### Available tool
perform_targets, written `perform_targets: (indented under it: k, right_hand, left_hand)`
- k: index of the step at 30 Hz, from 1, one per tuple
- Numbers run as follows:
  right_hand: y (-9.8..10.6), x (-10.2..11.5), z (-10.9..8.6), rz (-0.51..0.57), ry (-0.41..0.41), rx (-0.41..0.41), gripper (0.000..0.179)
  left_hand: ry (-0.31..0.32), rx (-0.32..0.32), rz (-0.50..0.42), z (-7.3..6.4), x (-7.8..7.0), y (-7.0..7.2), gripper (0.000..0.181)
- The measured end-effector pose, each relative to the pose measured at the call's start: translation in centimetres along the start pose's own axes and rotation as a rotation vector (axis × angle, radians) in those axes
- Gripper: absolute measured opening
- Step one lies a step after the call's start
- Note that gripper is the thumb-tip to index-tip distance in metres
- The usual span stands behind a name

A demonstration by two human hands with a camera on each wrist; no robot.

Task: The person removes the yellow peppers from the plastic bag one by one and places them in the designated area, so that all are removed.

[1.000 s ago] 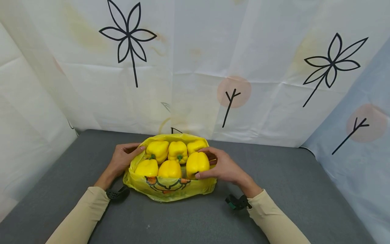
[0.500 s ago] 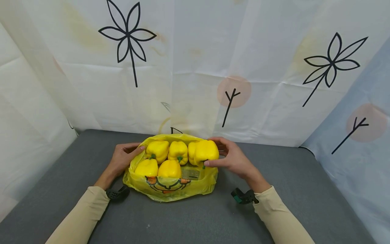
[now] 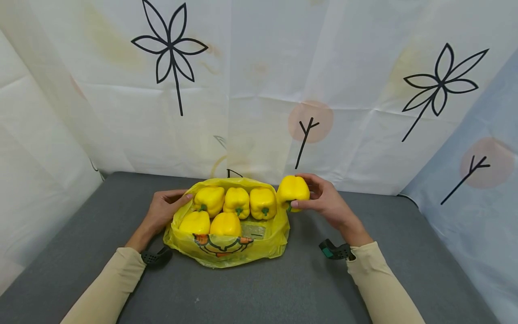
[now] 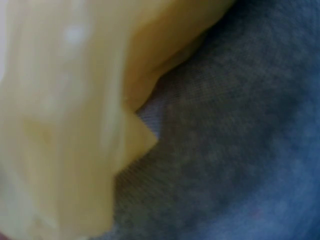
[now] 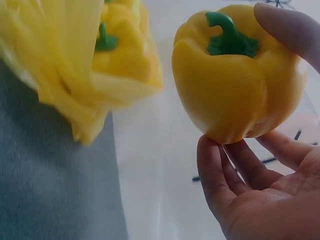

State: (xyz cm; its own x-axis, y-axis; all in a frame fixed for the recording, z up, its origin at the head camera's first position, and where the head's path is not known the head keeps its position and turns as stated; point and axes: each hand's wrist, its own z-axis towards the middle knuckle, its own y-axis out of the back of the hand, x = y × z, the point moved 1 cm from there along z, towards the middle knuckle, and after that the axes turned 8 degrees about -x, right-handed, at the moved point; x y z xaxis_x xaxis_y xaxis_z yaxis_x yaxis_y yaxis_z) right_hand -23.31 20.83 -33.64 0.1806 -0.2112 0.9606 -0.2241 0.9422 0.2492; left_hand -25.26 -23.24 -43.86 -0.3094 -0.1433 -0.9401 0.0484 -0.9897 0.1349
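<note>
A yellow bell pepper with a green stem (image 3: 293,187) is in my right hand (image 3: 329,204), raised just off the right side of a yellow plastic bag (image 3: 238,255). The right wrist view shows the thumb on the upper side of this pepper (image 5: 220,90) and the fingertips (image 5: 207,147) beneath it. Several more yellow bell peppers (image 3: 225,224) sit inside the bag, in two rows. At the bag's left rim my left hand (image 3: 162,211) holds the plastic, thumb over the edge. A blurred part of the bag (image 4: 60,125) fills the left wrist view's left side; no fingers show clearly there.
A dark grey table (image 3: 251,297) lies under the bag. White fabric with line-drawn flowers (image 3: 259,81) hangs behind it, and more fabric stands at both sides. A small printed patch (image 3: 254,231) shows inside the bag at front right.
My right hand has lifted one bell pepper from the bag's front right corner and carried it up and right, past the rim. My left hand has stayed in place.
</note>
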Motion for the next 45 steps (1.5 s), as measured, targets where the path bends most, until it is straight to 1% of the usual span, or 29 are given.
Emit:
perform_targets:
  k: [6, 12, 17, 22, 31, 45]
  right_hand:
    - [1.1, -1.3, 0.4, -0.017, -0.024, -0.024, 0.074]
    - [2.1, -3.4, 1.0, -0.049, -0.065, -0.047, 0.074]
    - [2.7, -5.0, 1.3, -0.055, -0.096, -0.060, 0.078]
    - [3.1, -6.1, 1.6, -0.059, -0.115, -0.066, 0.079]
    - [3.4, -7.4, 1.8, -0.054, -0.138, -0.066, 0.080]
    - [3.2, -8.5, 2.0, -0.001, -0.154, -0.073, 0.079]
  left_hand:
    - [0.002, 0.001, 0.004, -0.1, -0.1, -0.1, 0.039]
    - [0.003, 0.005, 0.007, 0.0, -0.1, -0.1, 0.038]
    - [0.003, 0.007, 0.001, 0.1, -0.1, -0.1, 0.038]
    - [0.003, 0.004, 0.006, 0.1, -0.2, -0.2, 0.038]
    - [0.006, 0.005, -0.003, 0.1, -0.2, -0.3, 0.038]
    - [0.007, 0.001, -0.001, 0.1, -0.2, -0.2, 0.039]
